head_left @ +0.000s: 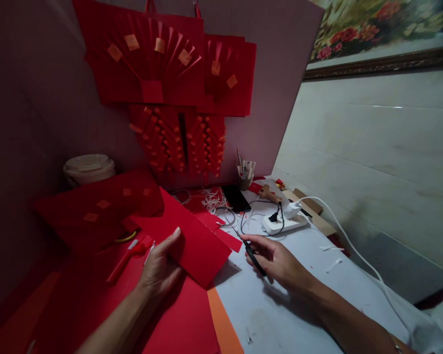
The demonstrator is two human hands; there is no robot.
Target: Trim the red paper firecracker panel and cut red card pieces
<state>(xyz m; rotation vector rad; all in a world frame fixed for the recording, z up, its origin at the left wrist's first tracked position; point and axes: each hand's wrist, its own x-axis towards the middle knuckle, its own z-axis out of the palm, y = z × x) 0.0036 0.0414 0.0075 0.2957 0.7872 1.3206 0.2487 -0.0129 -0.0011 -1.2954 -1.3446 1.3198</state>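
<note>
My left hand (158, 268) grips a folded red paper sheet (192, 241), thumb on top and fingers underneath, lifting it slightly off the table. My right hand (276, 260) is closed round a thin black-handled tool (251, 255), likely small scissors or a knife, whose tip points toward the red sheet's right edge. More red sheets (96, 295) and an orange strip (221, 324) lie under my left arm.
Red folded-paper decorations (162, 69) hang on the board behind. A red utility knife (127, 258), a white power strip (284, 222) with cables, a black phone (236, 197), a glue gun (269, 193), a cup of tools (245, 172) and a white tub (88, 168) sit around.
</note>
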